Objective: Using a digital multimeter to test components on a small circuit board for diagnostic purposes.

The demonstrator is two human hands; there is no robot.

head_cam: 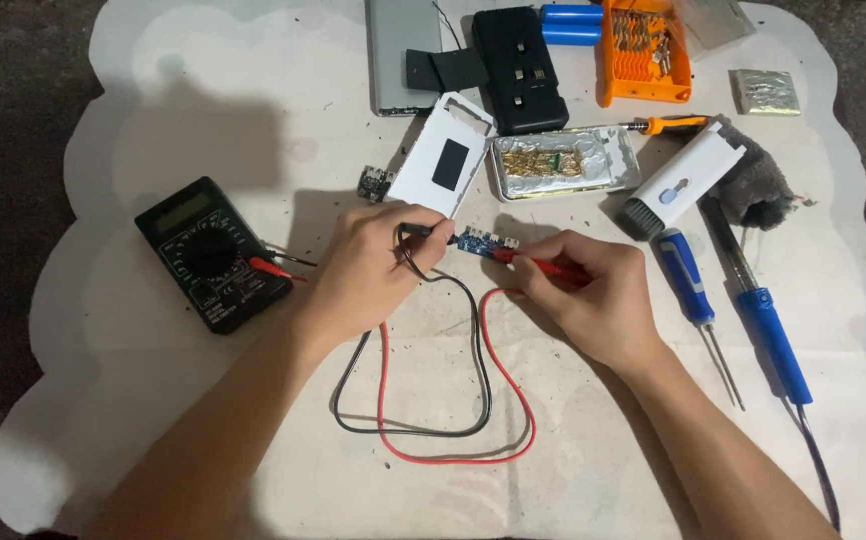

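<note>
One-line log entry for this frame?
left hand: black probe | right hand: red probe | both tips on blue board | multimeter left

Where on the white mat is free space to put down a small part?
Bare mat lies above the multimeter, left of the grey case. More below the wire loops, between the forearms. Crowded: top right, around the orange bit holder and foil tray.

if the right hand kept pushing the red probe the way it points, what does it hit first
The right hand aims the red probe left and slightly up, so it would likely meet the small blue circuit board first, with its tip apparently already there; the black probe and left hand lie just beyond.
</note>
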